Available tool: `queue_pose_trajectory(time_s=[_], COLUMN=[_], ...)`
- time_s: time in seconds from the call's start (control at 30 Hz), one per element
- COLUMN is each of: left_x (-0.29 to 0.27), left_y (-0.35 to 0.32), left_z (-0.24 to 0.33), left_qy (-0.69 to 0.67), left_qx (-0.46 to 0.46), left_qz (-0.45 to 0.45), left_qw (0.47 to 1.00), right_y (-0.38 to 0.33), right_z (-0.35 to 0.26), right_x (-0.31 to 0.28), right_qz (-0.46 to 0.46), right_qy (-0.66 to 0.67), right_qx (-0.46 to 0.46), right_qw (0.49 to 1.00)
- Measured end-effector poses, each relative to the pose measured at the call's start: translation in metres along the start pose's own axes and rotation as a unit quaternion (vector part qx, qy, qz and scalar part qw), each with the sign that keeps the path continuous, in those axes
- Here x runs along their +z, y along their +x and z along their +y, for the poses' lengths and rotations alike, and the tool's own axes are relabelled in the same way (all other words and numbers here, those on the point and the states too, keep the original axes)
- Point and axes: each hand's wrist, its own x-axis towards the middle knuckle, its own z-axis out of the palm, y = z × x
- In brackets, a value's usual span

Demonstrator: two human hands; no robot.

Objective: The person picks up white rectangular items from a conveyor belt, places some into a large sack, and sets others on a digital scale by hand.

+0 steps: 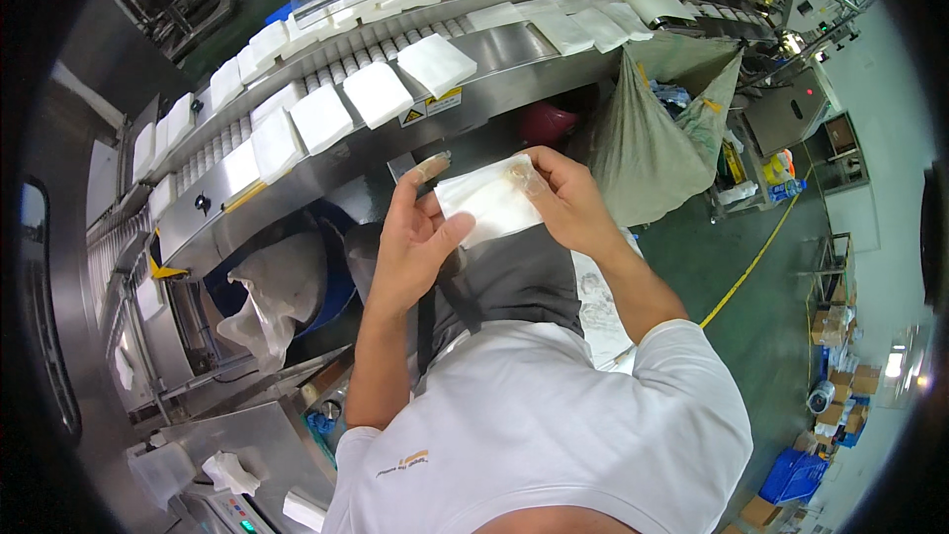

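In front of my lap I hold a flat stack of folded white tissues [489,200] between both hands. My left hand [413,242] grips its left side, thumb on top and some fingers behind; the index finger points up and has a tan wrap near its tip. My right hand [571,206] pinches the right end, with a clear, shiny film over the thumb and fingertips. Similar white tissue stacks [378,94] lie in a row along the steel conveyor edge [514,69] beyond my hands.
Rollers [341,69] run behind the row. A grey-green cloth sack [652,148] hangs at the right of the conveyor. Below left stands a blue bin [341,272] with a pale plastic liner [282,287]. Cartons and a blue crate [794,475] stand along the right wall.
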Motion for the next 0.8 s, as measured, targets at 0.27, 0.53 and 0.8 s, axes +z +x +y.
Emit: queue_pose_trajectory(time_s=[0.27,0.53,0.8], left_x=[-0.007,0.003,0.012], left_y=[0.005,-0.005,-0.009], left_z=[-0.010,-0.008,-0.015], left_qy=[-0.005,0.103,0.001], left_qx=[-0.049,0.049,0.041], left_qz=[0.035,0.085,0.101], left_qw=[0.998,0.990,0.994], right_y=[-0.007,-0.012,-0.010], right_z=[-0.005,0.010,0.002], right_x=[-0.004,0.005,0.015], right_qz=[-0.008,0.033,0.070], right_qy=[-0.061,-0.028,-0.130], right_qx=[-0.033,0.002,-0.059], right_qw=[0.998,0.999,0.987])
